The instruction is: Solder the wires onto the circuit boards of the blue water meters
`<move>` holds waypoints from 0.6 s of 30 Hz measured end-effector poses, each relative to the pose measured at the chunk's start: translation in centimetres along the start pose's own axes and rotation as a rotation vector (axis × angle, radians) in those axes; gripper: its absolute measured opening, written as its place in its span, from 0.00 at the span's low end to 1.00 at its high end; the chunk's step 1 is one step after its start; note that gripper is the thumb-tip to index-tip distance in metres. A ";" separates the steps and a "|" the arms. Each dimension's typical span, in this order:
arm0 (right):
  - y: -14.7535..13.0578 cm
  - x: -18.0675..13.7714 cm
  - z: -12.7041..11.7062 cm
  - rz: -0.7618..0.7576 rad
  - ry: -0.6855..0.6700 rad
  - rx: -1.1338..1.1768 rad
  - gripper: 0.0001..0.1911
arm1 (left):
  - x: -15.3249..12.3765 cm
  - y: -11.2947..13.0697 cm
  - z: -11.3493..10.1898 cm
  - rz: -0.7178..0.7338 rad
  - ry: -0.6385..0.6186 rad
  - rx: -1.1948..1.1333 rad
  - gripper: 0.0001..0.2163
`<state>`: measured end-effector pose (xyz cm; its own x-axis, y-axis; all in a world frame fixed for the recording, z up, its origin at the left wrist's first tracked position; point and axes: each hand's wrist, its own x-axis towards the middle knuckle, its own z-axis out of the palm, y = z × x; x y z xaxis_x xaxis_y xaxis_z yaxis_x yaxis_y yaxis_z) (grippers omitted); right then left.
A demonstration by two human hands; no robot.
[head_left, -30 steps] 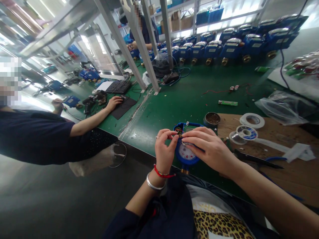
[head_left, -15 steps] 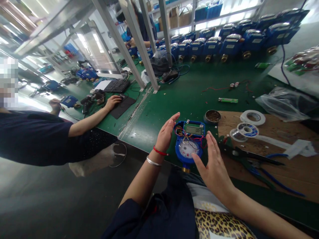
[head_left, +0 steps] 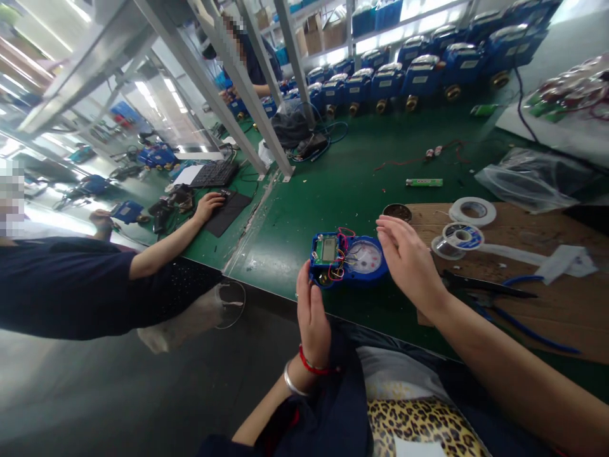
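A blue water meter [head_left: 349, 259] lies on the green bench near its front edge, turned sideways, with its display at the left, its white dial at the right and red and coloured wires between. My left hand [head_left: 311, 311] stands edge-on at the meter's near left corner, fingers straight and together, touching its blue casing. My right hand [head_left: 408, 261] is at the meter's right end, fingers extended and slightly curled against the dial side. Neither hand is wrapped round anything.
A brown board [head_left: 523, 266] at the right carries tape rolls [head_left: 472, 211], a solder spool [head_left: 460, 236], a small round tin [head_left: 397, 212] and black pliers [head_left: 480, 289]. A clear bag [head_left: 528, 178] lies behind. Rows of blue meters [head_left: 404, 73] line the back. A seated co-worker [head_left: 95, 279] works at the left.
The meter has been turned a quarter turn, so that it now lies sideways. My left hand dropped to its near left corner and my right hand moved up to its right end.
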<state>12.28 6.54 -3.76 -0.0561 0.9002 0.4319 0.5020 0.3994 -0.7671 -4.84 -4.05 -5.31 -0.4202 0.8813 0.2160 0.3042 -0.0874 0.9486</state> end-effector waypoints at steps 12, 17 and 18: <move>0.1 1.2 0.8 0.038 -0.125 0.107 0.18 | 7.8 5.2 -2.2 0.497 -0.395 0.275 0.10; 0.3 2.2 1.1 0.016 -0.179 0.096 0.18 | 10.9 7.7 0.6 0.597 -0.694 0.349 0.09; 0.2 2.3 1.2 0.016 -0.184 0.091 0.18 | 11.1 7.8 1.1 0.589 -0.729 0.349 0.08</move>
<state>11.25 8.94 -3.50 -0.2100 0.9197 0.3317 0.4246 0.3914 -0.8164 -6.22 5.57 4.21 0.4699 0.8211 0.3242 0.5781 -0.5637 0.5899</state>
